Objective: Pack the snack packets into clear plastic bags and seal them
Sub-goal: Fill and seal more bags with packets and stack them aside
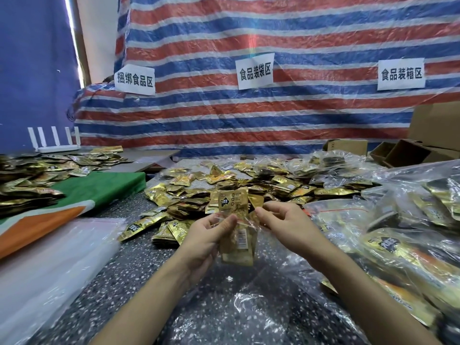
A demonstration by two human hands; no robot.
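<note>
A small clear plastic bag [240, 241] with gold snack packets inside hangs between my hands above the speckled table. My left hand [207, 235] pinches the bag's top edge on the left side. My right hand [283, 224] pinches the same top edge on the right side. A gold packet [229, 201] stands upright just behind the bag's mouth. Behind it a large heap of loose gold snack packets [224, 185] covers the middle of the table.
Filled clear bags [408, 235] pile up on the right. A stack of flat clear bags [49, 257] lies at the left, beside a green and orange cloth [82, 192] with more packets. Cardboard boxes [398, 150] stand at the back right, a white router [54, 140] at the back left.
</note>
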